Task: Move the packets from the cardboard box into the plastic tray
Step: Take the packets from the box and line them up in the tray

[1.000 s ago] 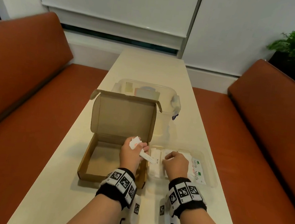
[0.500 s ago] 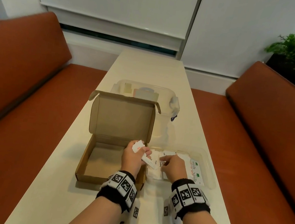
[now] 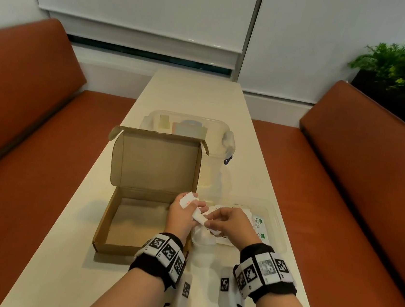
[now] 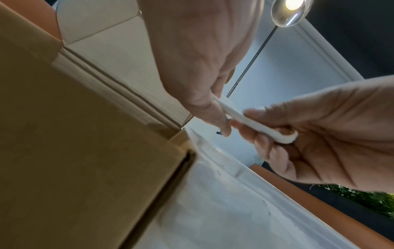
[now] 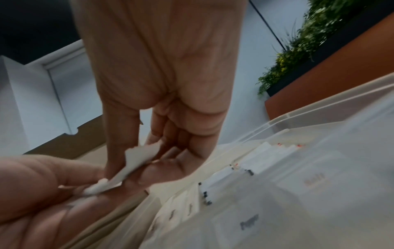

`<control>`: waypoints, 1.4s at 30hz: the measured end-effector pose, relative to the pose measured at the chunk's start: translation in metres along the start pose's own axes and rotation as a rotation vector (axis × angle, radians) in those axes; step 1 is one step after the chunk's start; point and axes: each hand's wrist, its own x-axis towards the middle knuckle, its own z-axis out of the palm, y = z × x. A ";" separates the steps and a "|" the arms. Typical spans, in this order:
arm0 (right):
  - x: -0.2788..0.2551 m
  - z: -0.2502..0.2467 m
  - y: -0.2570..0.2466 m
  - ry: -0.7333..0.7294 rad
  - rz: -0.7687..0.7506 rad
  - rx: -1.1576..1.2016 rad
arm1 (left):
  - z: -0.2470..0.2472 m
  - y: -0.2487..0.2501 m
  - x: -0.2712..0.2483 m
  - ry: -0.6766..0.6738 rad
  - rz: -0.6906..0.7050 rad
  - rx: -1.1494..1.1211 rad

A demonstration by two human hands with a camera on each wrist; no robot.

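Observation:
The open cardboard box (image 3: 106, 220) lies left of centre on the table, and its floor looks bare. Right beside it sits the clear plastic tray (image 3: 281, 229), holding several white packets (image 3: 258, 225). Over the seam between box and tray, my left hand (image 3: 194, 210) grips a few white packets (image 3: 187, 200). My right hand (image 3: 210, 221) pinches the near end of one long packet (image 4: 255, 125) that the left hand (image 4: 215, 111) still holds. In the right wrist view that packet (image 5: 138, 160) runs between the right hand (image 5: 149, 144) and the left palm.
Behind the box stands a clear lidded container (image 3: 225, 141) with coloured items inside. The narrow cream table (image 3: 59, 250) has orange benches (image 3: 31, 159) along both sides. A green plant (image 3: 403, 67) is at the far right.
My right hand has left the packets in the tray and come left to the left hand, taking hold of the long packet's end. The left hand stayed over the box's right wall.

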 end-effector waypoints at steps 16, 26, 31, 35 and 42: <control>0.014 0.021 0.015 0.341 -0.099 -0.258 | -0.013 -0.008 0.012 0.129 0.008 -0.030; 0.012 0.025 0.022 0.293 0.050 -0.137 | -0.019 -0.010 0.014 0.137 -0.004 -0.006; 0.017 0.032 0.023 0.318 0.105 -0.170 | -0.017 -0.007 0.012 0.128 -0.015 -0.040; 0.020 0.036 0.025 0.322 0.093 -0.225 | -0.016 -0.005 0.009 0.112 -0.016 -0.064; 0.027 0.029 0.029 0.251 0.063 -0.378 | -0.016 -0.002 0.002 0.055 -0.037 -0.045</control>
